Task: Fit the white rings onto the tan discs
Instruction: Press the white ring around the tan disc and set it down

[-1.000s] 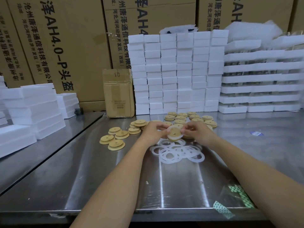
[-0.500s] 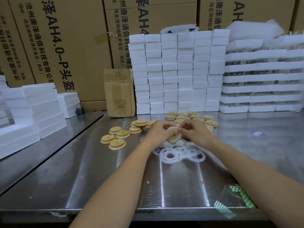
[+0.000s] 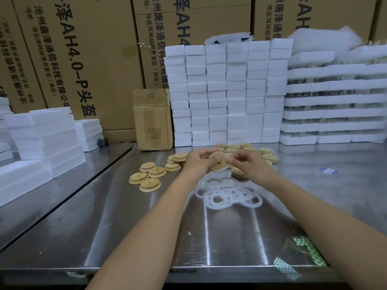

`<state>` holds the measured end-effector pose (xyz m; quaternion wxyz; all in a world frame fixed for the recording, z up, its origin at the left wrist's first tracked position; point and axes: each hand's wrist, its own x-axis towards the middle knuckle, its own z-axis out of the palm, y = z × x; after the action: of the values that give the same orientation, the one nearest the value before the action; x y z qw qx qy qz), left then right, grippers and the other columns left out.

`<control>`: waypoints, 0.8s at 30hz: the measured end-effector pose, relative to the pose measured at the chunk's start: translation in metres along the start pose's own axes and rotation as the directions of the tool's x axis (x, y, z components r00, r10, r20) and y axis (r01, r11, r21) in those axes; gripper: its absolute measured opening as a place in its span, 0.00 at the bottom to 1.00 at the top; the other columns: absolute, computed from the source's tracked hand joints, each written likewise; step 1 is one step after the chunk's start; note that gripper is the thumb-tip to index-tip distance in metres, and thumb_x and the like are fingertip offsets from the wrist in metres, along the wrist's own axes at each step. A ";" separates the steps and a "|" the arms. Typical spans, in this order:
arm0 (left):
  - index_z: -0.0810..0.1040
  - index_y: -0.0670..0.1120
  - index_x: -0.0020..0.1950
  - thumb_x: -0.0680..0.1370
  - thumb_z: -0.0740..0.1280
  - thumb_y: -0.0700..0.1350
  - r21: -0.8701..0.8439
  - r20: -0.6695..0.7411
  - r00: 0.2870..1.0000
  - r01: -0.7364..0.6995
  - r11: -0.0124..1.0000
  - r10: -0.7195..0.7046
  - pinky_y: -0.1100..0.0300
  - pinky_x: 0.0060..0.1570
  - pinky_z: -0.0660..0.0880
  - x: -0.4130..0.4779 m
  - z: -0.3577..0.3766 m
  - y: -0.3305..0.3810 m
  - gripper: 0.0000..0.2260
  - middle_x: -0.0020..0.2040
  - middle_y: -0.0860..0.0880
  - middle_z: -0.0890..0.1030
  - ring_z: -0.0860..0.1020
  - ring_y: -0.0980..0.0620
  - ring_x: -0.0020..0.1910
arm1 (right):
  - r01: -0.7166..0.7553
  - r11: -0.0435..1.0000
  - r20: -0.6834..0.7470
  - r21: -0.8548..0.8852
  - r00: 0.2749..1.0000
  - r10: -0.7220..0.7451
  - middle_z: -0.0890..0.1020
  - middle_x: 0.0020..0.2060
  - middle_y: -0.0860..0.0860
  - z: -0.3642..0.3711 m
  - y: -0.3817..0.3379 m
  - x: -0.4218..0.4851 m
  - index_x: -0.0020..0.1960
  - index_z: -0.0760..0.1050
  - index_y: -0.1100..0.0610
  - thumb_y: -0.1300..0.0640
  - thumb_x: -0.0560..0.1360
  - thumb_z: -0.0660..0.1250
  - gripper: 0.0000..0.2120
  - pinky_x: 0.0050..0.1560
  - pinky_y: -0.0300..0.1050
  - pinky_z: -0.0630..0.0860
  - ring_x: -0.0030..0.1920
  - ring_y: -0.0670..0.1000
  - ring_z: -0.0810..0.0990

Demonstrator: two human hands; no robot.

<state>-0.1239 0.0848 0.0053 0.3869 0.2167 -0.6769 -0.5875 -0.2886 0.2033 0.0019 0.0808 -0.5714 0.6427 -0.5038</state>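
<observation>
A tan disc (image 3: 218, 164) with a small centre hole is held up above the steel table, tilted toward me, with a white ring showing along its lower edge. My left hand (image 3: 198, 162) grips its left side. My right hand (image 3: 248, 164) pinches its right edge. Below the hands, several loose white rings (image 3: 227, 194) lie overlapping on the table. Several tan discs (image 3: 149, 181) lie at the left, more tan discs (image 3: 246, 149) behind the hands.
Stacks of white foam blocks (image 3: 226, 95) and foam trays (image 3: 335, 101) line the back. A small cardboard box (image 3: 152, 120) stands behind the discs. More foam blocks (image 3: 41, 132) sit left. Green-patterned tape (image 3: 307, 251) lies near the table's front edge (image 3: 188, 268).
Both hands have lifted the disc slightly higher and turned it, so its tan face with the centre hole now shows between the fingers.
</observation>
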 end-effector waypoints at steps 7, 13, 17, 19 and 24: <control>0.86 0.50 0.60 0.81 0.75 0.41 -0.064 -0.020 0.998 0.065 0.996 -0.067 0.64 0.42 0.82 -0.003 0.007 0.000 0.09 0.52 0.51 0.90 0.86 0.55 0.48 | -0.089 0.990 -0.001 -0.107 0.996 0.090 0.82 0.34 0.50 0.007 0.000 -0.004 0.43 0.77 0.59 0.57 0.80 0.70 0.09 0.36 0.37 0.72 0.30 0.41 0.78; 0.87 0.46 0.60 0.80 0.76 0.44 -0.061 -0.012 0.997 0.080 0.995 -0.081 0.61 0.41 0.83 -0.004 0.011 0.003 0.09 0.53 0.46 0.89 0.86 0.51 0.48 | -0.026 0.998 -0.092 -0.052 0.995 0.021 0.86 0.41 0.53 0.010 -0.008 -0.006 0.45 0.78 0.58 0.57 0.80 0.69 0.06 0.51 0.54 0.79 0.46 0.57 0.85; 0.88 0.40 0.57 0.81 0.75 0.41 0.014 -0.003 1.000 0.028 1.000 -0.028 0.62 0.40 0.82 -0.005 0.017 -0.001 0.07 0.50 0.46 0.89 0.87 0.54 0.43 | 0.036 0.993 -0.090 -0.114 0.995 -0.046 0.84 0.42 0.47 0.011 -0.012 -0.006 0.44 0.78 0.53 0.55 0.82 0.68 0.08 0.48 0.45 0.75 0.45 0.48 0.81; 0.88 0.39 0.58 0.81 0.75 0.40 0.020 0.011 1.000 0.021 1.000 -0.021 0.61 0.43 0.84 -0.004 0.015 0.002 0.08 0.51 0.43 0.89 0.87 0.52 0.45 | 0.034 0.991 -0.067 -0.129 0.997 -0.043 0.83 0.45 0.50 0.007 -0.012 -0.003 0.44 0.78 0.54 0.55 0.82 0.68 0.08 0.50 0.46 0.72 0.48 0.49 0.80; 0.89 0.42 0.57 0.79 0.78 0.41 -0.028 -0.006 1.000 0.002 1.000 -0.002 0.62 0.39 0.83 0.000 0.004 0.011 0.08 0.50 0.45 0.90 0.88 0.55 0.42 | 0.007 0.999 0.010 -0.044 1.000 -0.006 0.79 0.53 0.53 -0.007 -0.010 0.005 0.47 0.80 0.55 0.53 0.83 0.67 0.08 0.55 0.43 0.70 0.55 0.50 0.77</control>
<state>-0.1251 0.0893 0.0160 0.3914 0.2135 -0.6671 -0.5968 -0.2882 0.2046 0.0146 0.0698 -0.5777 0.6513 -0.4870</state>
